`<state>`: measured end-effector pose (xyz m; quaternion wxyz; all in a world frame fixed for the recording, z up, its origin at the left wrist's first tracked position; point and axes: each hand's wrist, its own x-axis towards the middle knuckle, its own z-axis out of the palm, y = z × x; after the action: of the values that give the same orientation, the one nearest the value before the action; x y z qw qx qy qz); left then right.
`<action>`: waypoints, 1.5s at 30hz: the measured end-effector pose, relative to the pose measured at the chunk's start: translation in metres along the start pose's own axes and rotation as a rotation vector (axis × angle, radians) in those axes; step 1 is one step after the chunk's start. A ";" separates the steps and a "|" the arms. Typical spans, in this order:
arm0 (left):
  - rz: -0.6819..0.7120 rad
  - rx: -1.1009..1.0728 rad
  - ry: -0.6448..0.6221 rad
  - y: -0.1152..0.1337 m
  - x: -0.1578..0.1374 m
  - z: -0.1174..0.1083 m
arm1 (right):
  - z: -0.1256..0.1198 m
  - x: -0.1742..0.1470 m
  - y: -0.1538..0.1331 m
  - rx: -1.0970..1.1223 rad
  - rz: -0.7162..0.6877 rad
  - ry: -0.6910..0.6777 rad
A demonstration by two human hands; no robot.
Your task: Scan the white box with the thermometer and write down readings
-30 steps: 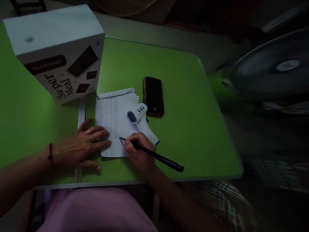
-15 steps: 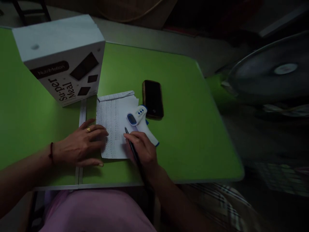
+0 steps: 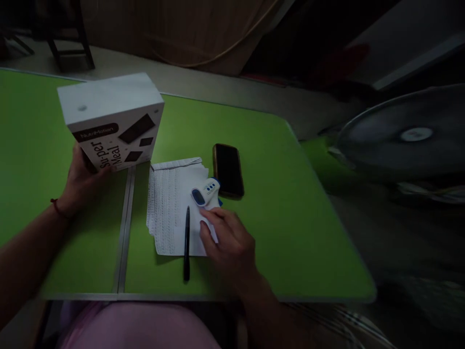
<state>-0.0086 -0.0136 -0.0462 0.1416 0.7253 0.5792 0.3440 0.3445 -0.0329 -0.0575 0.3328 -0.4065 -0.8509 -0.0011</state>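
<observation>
My left hand [image 3: 80,179] grips the lower left corner of a white "NutriMotion Su-per Meal" box [image 3: 116,92], with the thumb on its printed front and the other fingers on its side. A black pen [image 3: 187,247] lies across handwritten paper sheets [image 3: 165,208], its lower end on the green table. My right hand [image 3: 230,240] is just right of the pen, index finger and thumb a little apart. It covers the handle of a white and blue infrared thermometer [image 3: 206,191] resting on the sheets; whether it touches the handle I cannot tell.
A dark smartphone [image 3: 228,170] lies beyond the thermometer on the green table [image 3: 290,218]. A metal seam [image 3: 125,232] runs across the tabletop left of the sheets. A round fan [image 3: 410,133] stands off the table's right end, and a dark stool [image 3: 72,51] is at the back left.
The pen has left my right hand and lies on the sheets. My left hand has moved from the sheets to the box. The view has shifted, so the tabletop sits lower.
</observation>
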 end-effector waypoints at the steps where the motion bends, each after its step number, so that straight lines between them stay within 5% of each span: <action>1: -0.097 -0.030 0.094 -0.005 0.000 0.000 | -0.003 0.002 0.005 -0.056 0.039 -0.007; 6: -0.212 -0.165 0.219 -0.009 -0.003 0.003 | -0.001 0.010 0.033 -0.282 0.203 -0.158; 12: -0.212 -0.363 0.342 0.026 -0.008 0.003 | 0.013 0.013 0.036 -0.275 0.350 -0.274; 17: -0.252 -0.543 -0.023 0.053 -0.017 0.006 | 0.014 0.017 0.037 -0.189 0.397 -0.269; 21: -0.322 -0.611 -0.200 0.059 -0.023 0.013 | 0.003 0.026 0.035 -0.031 0.517 -0.162; 25: -0.387 -0.704 -0.224 0.060 -0.023 0.014 | -0.023 0.041 0.010 0.315 0.689 0.017; 32: -0.456 -0.743 -0.215 0.065 -0.021 0.010 | -0.044 0.080 -0.053 1.200 0.753 -0.113; 36: -0.450 -0.730 -0.209 0.064 -0.023 0.011 | -0.028 0.092 -0.058 1.313 0.823 -0.242; 45: -0.450 -0.701 -0.205 0.062 -0.023 0.013 | -0.008 0.089 -0.054 1.362 0.900 -0.185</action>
<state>0.0435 -0.0503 -0.0259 0.5080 0.5193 0.5541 0.4065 0.2717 -0.0096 0.0140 0.4036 -0.4161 -0.4445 0.6829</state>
